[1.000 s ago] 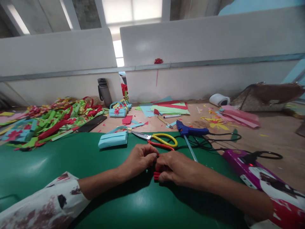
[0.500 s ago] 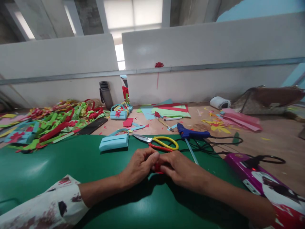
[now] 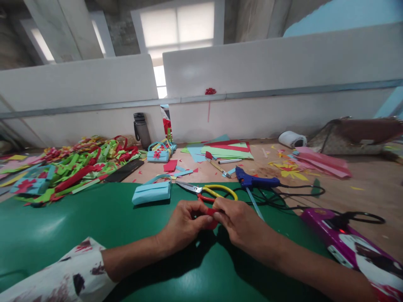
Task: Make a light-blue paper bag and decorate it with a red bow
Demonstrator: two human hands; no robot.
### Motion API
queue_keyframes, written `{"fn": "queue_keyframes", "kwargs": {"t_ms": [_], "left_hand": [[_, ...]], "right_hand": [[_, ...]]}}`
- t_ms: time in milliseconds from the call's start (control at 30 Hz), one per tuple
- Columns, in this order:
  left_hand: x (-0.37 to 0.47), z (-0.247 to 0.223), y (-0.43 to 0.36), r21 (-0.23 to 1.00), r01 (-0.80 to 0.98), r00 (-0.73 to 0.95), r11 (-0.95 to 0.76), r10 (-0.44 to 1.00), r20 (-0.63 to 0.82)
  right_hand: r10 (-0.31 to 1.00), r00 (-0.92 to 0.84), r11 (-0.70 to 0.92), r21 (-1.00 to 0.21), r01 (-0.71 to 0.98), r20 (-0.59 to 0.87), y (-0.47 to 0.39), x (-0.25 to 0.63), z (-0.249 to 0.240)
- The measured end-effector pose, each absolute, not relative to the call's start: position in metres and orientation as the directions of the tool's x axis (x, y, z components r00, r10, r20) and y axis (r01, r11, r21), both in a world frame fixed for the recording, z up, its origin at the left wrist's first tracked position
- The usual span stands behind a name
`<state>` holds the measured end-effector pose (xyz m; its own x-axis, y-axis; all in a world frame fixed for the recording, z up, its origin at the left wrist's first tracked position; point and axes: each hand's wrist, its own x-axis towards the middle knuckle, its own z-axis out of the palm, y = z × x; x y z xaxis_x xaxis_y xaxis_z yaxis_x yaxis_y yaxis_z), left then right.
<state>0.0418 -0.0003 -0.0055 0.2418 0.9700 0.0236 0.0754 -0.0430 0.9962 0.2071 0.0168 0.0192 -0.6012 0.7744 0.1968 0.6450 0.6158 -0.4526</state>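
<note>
Between my two hands is a small piece of red paper [image 3: 211, 222], partly covered by my fingers. My left hand [image 3: 185, 221] pinches it between thumb and forefinger, and my right hand [image 3: 236, 218] grips its other side. Just beyond the hands lie scissors [image 3: 217, 192] with one yellow and one red handle, blades pointing left. To their left a light blue paper bag [image 3: 151, 192] with a handle rests on the green mat [image 3: 151, 268]. A blue glue gun [image 3: 256, 180] with a stick in it lies right of the scissors.
A purple power strip [image 3: 327, 230] with a plugged-in cable sits at the right. At the left is a heap of green and red paper strips [image 3: 85, 163] beside a black phone [image 3: 124, 170]. A dark bottle [image 3: 141, 130] stands at the back; coloured paper sheets [image 3: 223, 150] lie behind the scissors.
My fingers have shifted around the red paper, and more of it shows between them. The thumbs have moved apart slightly. The whole view has tilted up a little.
</note>
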Motion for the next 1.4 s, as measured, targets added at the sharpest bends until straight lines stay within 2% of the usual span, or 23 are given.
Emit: {"fn": "queue_keyframes", "kwargs": {"t_ms": [100,200,333,533,867,1067,1400], "left_hand": [[0.043,0.0,-0.003,0.998,0.055,0.215,0.009,0.976,-0.021],[0.047,0.003,-0.006,0.998,-0.024,0.191,0.065,0.98,-0.059],[0.05,0.003,-0.007,0.973,-0.176,0.173,0.149,0.978,-0.119],[0.048,0.004,-0.004,0.948,-0.249,0.228,0.198,0.963,-0.141],[0.046,0.005,-0.001,0.951,-0.251,0.273,0.181,0.956,-0.11],[0.046,0.008,-0.001,0.931,-0.304,0.243,0.205,0.961,-0.132],[0.044,0.005,0.001,0.934,-0.303,0.209,0.19,0.969,-0.129]], "right_hand": [[0.802,-0.568,0.549,-0.604,0.578,0.185,0.016,0.207,0.023],[0.837,-0.535,0.396,-0.803,0.445,0.116,0.019,0.207,0.023],[0.857,-0.515,0.218,-0.924,0.315,0.026,0.024,0.205,0.02],[0.844,-0.536,0.106,-0.973,0.204,-0.021,0.027,0.205,0.017],[0.855,-0.513,0.013,-0.988,0.153,-0.068,0.024,0.205,0.017],[0.853,-0.513,-0.046,-0.994,0.098,-0.09,0.025,0.207,0.013],[0.865,-0.498,-0.046,-0.998,0.039,-0.059,0.024,0.205,0.015]]}}
